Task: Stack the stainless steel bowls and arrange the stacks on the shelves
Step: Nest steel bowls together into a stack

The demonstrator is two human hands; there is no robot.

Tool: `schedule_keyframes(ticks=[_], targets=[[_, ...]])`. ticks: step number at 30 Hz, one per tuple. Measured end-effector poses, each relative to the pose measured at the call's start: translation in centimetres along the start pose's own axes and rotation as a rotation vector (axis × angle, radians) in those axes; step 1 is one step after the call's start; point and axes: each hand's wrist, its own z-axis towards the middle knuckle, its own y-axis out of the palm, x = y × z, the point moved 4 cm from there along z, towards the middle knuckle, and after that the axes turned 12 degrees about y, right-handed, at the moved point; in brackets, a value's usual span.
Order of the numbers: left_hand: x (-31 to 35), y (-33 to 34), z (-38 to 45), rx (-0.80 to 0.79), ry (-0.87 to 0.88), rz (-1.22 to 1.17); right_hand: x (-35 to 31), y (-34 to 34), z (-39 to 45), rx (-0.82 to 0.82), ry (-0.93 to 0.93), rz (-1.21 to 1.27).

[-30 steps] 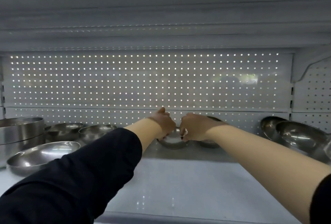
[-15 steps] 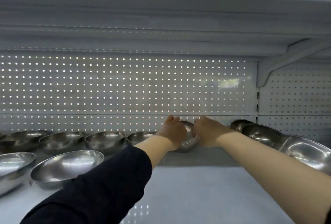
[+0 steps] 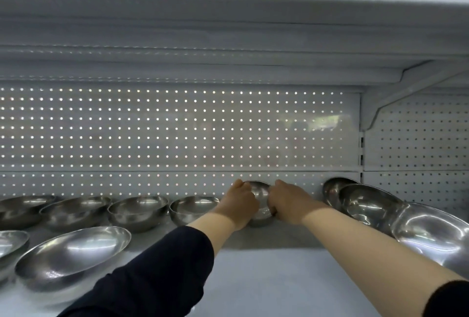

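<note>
Both my arms reach to the back of a white shelf point(image 3: 253, 278). My left hand point(image 3: 239, 202) and my right hand point(image 3: 289, 202) grip the two sides of a small stainless steel bowl point(image 3: 261, 195) that looks tilted toward me, close to the perforated back panel. To its left a row of similar bowls runs along the back, the nearest bowl point(image 3: 193, 209) beside my left wrist. A bigger bowl point(image 3: 73, 253) sits further forward on the left. Larger bowls point(image 3: 368, 202) lie to the right.
The upper shelf point(image 3: 228, 24) hangs low over the hands. A bracket and upright point(image 3: 361, 139) divide the back panel on the right. A large bowl point(image 3: 431, 235) lies near my right forearm. A partly cut-off bowl point(image 3: 10, 240) sits at the left edge.
The view has swung left and up, bringing more bowls on the left into sight. The bowl between my hands has tipped up from lying flatter on the shelf.
</note>
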Motion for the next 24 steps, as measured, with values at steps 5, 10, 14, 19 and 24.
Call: schedule_keyframes(ticks=[5,10,14,19,24], targets=[[-1.1,-3.0,-2.0,0.012,-0.026,-0.073,0.2,-3.4,-2.6,0.014,-0.005,0.01],[-2.3,-7.3,-6.7,-0.071,-0.01,-0.133,-0.3,-7.9,-6.2,0.065,-0.129,0.04],[-3.5,-10.2,-12.5,-0.048,-0.044,-0.284,-2.6,-11.0,-9.5,0.17,-0.282,0.064],[-3.7,-11.4,-17.8,-0.142,-0.105,-0.21,-6.7,-12.6,-12.0,0.246,-0.431,0.075],[-3.0,-9.9,-21.5,-0.196,-0.118,-0.228,-10.0,-11.6,-13.5,0.194,-0.425,0.148]])
